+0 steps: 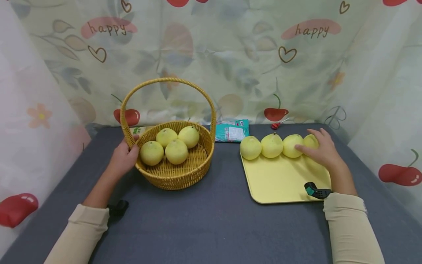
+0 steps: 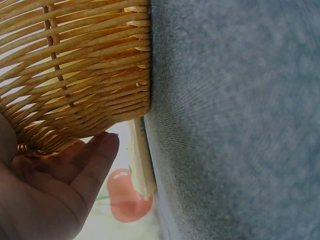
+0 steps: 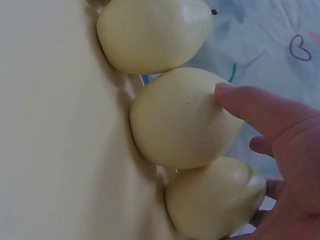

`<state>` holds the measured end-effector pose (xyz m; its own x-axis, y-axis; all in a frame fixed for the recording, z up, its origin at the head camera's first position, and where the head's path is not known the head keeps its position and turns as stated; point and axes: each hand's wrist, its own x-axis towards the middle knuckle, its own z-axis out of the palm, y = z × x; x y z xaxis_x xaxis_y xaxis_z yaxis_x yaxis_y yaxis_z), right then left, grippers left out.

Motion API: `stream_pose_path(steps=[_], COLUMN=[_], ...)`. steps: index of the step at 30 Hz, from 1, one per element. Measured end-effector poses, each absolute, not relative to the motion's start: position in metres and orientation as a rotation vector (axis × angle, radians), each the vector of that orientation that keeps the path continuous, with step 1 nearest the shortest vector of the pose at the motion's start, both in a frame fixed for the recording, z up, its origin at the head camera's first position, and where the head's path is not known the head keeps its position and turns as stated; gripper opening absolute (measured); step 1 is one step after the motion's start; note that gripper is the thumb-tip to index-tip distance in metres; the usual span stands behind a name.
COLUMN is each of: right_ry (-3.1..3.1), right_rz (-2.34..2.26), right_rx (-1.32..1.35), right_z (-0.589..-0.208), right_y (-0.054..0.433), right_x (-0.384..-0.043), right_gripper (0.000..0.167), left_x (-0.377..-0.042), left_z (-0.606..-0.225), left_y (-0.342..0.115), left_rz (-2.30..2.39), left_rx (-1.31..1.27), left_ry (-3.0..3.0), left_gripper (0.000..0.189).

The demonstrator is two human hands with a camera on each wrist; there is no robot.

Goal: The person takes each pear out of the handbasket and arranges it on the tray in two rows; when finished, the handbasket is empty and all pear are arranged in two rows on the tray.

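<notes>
On the left stands a round wicker basket [image 1: 174, 179] with a tall hoop handle, several yellow-green pears [image 1: 176, 151] inside it. My left hand [image 1: 124, 158] holds its left side at the handle's foot, thumb at the rim. In the left wrist view its fingers [image 2: 95, 170] lie along the outside of the weave. To the right, several pears [image 1: 271, 145] stand in a row along the far edge of a pale yellow tray [image 1: 280, 183]. My right hand [image 1: 321, 150] is spread at the row's right end. Its thumb touches one pear [image 3: 185, 120]; the other fingers are behind the end pear [image 3: 212, 200], partly hidden.
A teal packet [image 1: 232, 131] lies at the back, right of the basket. Behind the basket is a partly hidden pale packet [image 1: 138, 129]. A red-wrapped lollipop [image 1: 275, 125] lies beyond the tray. Printed curtains [image 1: 211, 55] border the dark grey tablecloth [image 1: 211, 227].
</notes>
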<state>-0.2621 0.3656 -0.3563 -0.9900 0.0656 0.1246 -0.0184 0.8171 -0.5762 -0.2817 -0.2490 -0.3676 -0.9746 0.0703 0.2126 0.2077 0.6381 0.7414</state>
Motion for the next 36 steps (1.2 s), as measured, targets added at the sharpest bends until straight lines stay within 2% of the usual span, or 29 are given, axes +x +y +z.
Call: stream_pose_path(steps=[8, 22, 26, 32, 36], right_ry=[-2.835, -2.694, -2.657, -2.432, -2.388], right_rz=[0.939, 0.972, 1.034, 1.125, 1.113], right_rx=[0.006, 0.162, 0.259, 0.568, 0.772], right_z=[-0.357, -0.327, -0.314, -0.311, -0.314], right_y=[0.366, 0.346, 0.324, 0.267, 0.224], right_x=[-0.264, -0.258, -0.252, -0.252, -0.256], right_gripper=[0.092, 0.068, 0.059, 0.028, 0.02], left_x=[-0.281, -0.281, -0.282, -0.283, -0.282], left_z=[-0.366, -0.364, -0.364, -0.368, -0.37], left_y=[-0.25, -0.25, -0.248, -0.249, -0.25], left_rz=[-1.245, -1.227, -1.227, -1.242, -1.256], left_rx=[-0.227, -0.233, -0.239, -0.236, -0.227], left_ry=[-2.692, -2.695, -2.691, -2.695, -2.694], left_gripper=[0.054, 0.053, 0.054, 0.054, 0.054])
